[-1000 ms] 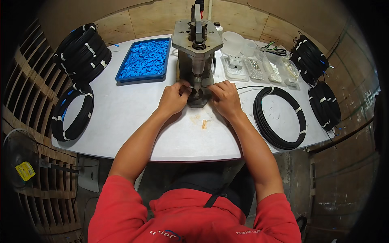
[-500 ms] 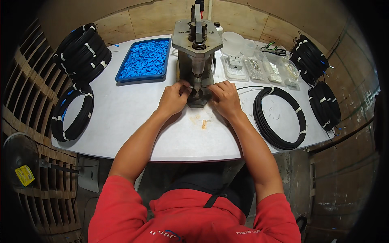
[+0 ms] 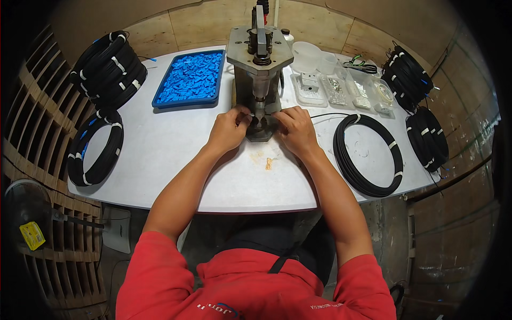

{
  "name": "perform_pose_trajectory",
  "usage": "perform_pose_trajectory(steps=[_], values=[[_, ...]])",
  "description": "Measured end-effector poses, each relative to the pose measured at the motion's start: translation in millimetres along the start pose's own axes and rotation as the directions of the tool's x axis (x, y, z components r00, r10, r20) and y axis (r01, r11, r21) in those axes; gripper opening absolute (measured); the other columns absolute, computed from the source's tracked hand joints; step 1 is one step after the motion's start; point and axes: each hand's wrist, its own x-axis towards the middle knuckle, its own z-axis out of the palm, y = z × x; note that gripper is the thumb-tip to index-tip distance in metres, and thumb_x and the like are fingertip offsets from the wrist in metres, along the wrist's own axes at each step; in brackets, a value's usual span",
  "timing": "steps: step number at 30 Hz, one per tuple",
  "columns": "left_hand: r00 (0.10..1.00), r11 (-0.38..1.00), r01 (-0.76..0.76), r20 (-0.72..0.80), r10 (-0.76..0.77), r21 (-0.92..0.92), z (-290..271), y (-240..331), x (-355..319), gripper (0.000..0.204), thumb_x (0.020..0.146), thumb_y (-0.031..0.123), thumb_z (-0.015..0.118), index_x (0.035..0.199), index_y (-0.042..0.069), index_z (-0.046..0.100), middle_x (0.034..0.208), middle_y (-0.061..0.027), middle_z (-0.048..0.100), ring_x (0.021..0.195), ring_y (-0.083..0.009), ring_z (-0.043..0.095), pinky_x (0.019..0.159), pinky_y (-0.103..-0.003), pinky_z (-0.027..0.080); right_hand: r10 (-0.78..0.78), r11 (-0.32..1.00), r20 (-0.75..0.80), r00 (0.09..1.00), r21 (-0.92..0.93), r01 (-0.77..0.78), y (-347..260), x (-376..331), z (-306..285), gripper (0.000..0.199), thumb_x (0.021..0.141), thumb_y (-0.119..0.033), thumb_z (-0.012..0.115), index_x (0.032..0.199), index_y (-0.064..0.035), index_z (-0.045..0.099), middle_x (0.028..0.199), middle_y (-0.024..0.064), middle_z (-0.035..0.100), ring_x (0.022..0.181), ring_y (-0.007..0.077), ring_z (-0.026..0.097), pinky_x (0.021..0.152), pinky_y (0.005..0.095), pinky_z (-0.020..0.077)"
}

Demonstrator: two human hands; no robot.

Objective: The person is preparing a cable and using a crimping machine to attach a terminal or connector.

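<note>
Both my hands are at the front of a grey metal bench press [image 3: 260, 64] standing at the table's far middle. My left hand [image 3: 229, 129] is closed in a pinch just left of the press's tool; what lies between its fingertips is too small to make out. On the other side, my right hand [image 3: 297, 130] pinches a thin black cable [image 3: 326, 114] close to the tool. That cable leads right to a large tied black cable coil [image 3: 368, 154] lying flat on the table. The cable's end at the tool is hidden by fingers and metal.
A blue tray [image 3: 158, 101] full of small blue pieces lies left of the press. Black cable coils [image 3: 109, 69] are stacked at the far left, with more coils [image 3: 405, 80] at the right. Clear plastic boxes [image 3: 335, 90] of small parts sit behind my right hand.
My hands and the cable stay in place at the press. At the lower left, the fan with the yellow label has turned slightly.
</note>
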Motion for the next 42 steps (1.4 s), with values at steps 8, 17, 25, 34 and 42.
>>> perform_pose_trajectory(steps=[8, 17, 25, 34, 42], values=[[1.0, 1.0, -0.001, 0.008, 0.001, 0.001, -1.1, -0.9, 0.2, 0.021, 0.095, 0.01, 0.065, 0.111, -0.003, 0.068, 0.088, -0.0172, 0.076, 0.083, -0.0218, 0.075, 0.079, -0.034, 0.058, -0.021, 1.0, -0.018, 1.0, -0.021, 0.021, -0.6, 1.4, -0.4, 0.036, 0.07, -0.001, 0.073, 0.105, -0.0126, 0.073, 0.098, 0.0034, 0.069, 0.096, 0.0249, 0.062, 0.086, 0.0386, 0.0461], [1.0, 1.0, 0.009, 0.008, -0.009, -0.001, -1.0, 1.3, 0.1, 0.02, 0.095, 0.009, 0.065, 0.111, -0.003, 0.068, 0.089, -0.0167, 0.077, 0.083, -0.0215, 0.076, 0.079, -0.034, 0.058, -0.014, 1.0, -0.003, 1.0, -0.016, 0.014, -1.0, 0.6, -0.3, 0.036, 0.07, -0.002, 0.073, 0.105, -0.0128, 0.072, 0.098, 0.0034, 0.068, 0.096, 0.0252, 0.062, 0.085, 0.0387, 0.0456], [1.0, 1.0, 0.016, 0.012, -0.016, -0.009, -0.7, 0.9, 0.5, 0.02, 0.095, 0.009, 0.064, 0.11, -0.004, 0.068, 0.09, -0.0164, 0.077, 0.084, -0.0209, 0.075, 0.08, -0.033, 0.058, -0.005, 1.0, 0.01, 1.0, 0.014, 0.004, -0.2, -0.3, -0.4, 0.039, 0.069, 0.001, 0.073, 0.106, -0.0111, 0.072, 0.099, 0.005, 0.068, 0.097, 0.0271, 0.062, 0.086, 0.0397, 0.0484], [1.0, 1.0, 0.01, 0.002, -0.01, -0.002, -0.2, 0.3, 0.1, 0.02, 0.095, 0.01, 0.065, 0.11, -0.003, 0.069, 0.088, -0.0158, 0.076, 0.083, -0.0208, 0.075, 0.079, -0.033, 0.058, 0.012, 0.999, 0.029, 1.0, 0.035, -0.013, 1.4, -1.5, 0.5, 0.041, 0.069, 0.0, 0.073, 0.108, -0.0114, 0.072, 0.102, 0.0049, 0.069, 0.099, 0.0277, 0.062, 0.087, 0.0401, 0.0498], [1.0, 1.0, 0.011, 0.013, -0.011, 0.001, -0.3, -2.4, 0.6, 0.02, 0.096, 0.01, 0.065, 0.111, -0.002, 0.069, 0.089, -0.0159, 0.076, 0.084, -0.0206, 0.075, 0.079, -0.033, 0.058, 0.014, 0.999, 0.037, 0.999, 0.029, -0.015, 0.4, -0.5, -0.9, 0.04, 0.069, 0.0, 0.073, 0.108, -0.0111, 0.072, 0.103, 0.005, 0.069, 0.099, 0.0276, 0.062, 0.087, 0.0402, 0.0504]])
